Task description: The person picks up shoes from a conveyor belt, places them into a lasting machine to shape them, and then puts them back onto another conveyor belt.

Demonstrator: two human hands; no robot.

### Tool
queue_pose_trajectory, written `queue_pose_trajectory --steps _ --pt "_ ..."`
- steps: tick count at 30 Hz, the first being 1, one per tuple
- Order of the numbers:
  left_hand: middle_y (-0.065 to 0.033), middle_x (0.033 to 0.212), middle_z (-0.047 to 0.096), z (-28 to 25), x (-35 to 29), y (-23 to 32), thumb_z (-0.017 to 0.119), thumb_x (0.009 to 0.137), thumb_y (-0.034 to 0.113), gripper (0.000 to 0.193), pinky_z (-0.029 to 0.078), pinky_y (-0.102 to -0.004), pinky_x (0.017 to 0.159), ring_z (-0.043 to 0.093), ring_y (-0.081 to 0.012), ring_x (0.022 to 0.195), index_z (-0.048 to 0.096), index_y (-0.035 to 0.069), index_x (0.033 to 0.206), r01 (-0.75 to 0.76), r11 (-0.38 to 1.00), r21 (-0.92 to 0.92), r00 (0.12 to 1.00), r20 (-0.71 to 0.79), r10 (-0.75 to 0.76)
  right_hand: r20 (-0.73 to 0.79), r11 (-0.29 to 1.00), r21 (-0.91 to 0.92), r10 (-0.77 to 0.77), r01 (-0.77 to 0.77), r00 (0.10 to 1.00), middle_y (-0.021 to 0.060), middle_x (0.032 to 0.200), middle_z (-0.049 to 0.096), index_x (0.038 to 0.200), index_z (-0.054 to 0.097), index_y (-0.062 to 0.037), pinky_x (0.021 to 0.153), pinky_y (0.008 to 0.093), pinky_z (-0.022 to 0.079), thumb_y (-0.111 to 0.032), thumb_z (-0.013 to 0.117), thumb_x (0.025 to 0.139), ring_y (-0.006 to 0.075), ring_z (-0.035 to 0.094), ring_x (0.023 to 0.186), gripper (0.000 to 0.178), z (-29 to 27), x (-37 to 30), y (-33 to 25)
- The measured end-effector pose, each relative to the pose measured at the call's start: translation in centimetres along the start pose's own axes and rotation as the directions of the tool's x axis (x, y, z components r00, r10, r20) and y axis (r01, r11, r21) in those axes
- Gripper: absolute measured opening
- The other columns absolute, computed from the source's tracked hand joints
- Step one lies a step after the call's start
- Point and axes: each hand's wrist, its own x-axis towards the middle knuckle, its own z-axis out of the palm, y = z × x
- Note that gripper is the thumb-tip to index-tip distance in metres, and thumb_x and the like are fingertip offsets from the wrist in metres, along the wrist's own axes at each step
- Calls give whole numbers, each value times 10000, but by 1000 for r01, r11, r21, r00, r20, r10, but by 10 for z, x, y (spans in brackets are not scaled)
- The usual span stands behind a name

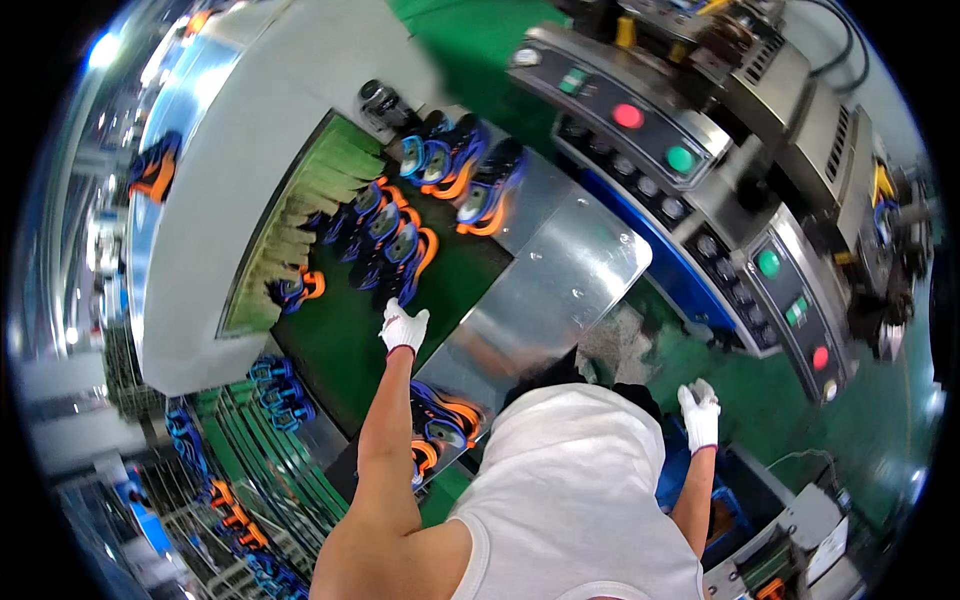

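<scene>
My left hand point(402, 328), in a white knitted glove, reaches over a green conveyor belt point(345, 345). Its thumb stands out to the side, and its fingertips are at the dark toe of the nearest shoe point(402, 255); whether they touch it I cannot tell. That shoe belongs to a cluster of dark blue sports shoes with orange and blue soles coming through a fringed curtain point(290, 215). A single shoe point(297, 289) lies farther left on the belt. Off to the right, my right hand point(699, 412), gloved the same way, hangs with its fingers apart and nothing in them.
A metal ledge point(540, 280) borders the belt, with more shoes point(490, 190) at its far end and others point(445, 415) near my left arm. A press machine with coloured buttons point(640, 120) stands at right. Racks of shoes point(240, 520) are at lower left.
</scene>
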Motion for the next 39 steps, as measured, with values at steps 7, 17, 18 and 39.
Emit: queue_pose_trajectory --steps 7,17,18,39 --pt "-251 1384 565 12 67 29 773 808 566 903 507 -481 1023 601 -430 1224 475 0 1445 67 977 -202 934 -331 -133 180 982 -164 121 -91 976 239 1352 638 1392 526 71 1052 369 508 -180 787 904 277 642 1242 608 10 8 -68" --pt "-208 1118 713 11 91 -9 554 1030 362 391 512 -444 915 678 -378 1044 706 13 1120 -8 824 -567 928 -311 -205 369 972 -214 -15 101 929 270 1515 489 1475 416 28 1158 405 425 -110 715 961 321 505 1416 610 47 26 -179" --pt "-201 1038 734 -4 86 -10 487 1057 358 443 511 -413 894 688 -347 977 719 -20 1066 -9 798 -603 939 -279 -200 379 980 -168 -36 107 925 266 1515 490 1483 410 25 1157 400 429 -103 708 965 318 504 1416 612 56 21 -191" --pt "-81 991 702 -170 -84 371 670 886 117 144 563 -372 739 705 -264 886 746 64 996 -972 145 -184 157 -51 986 731 713 -57 -447 699 516 243 854 715 1004 627 19 721 435 561 -397 798 762 371 715 785 511 47 23 -422"
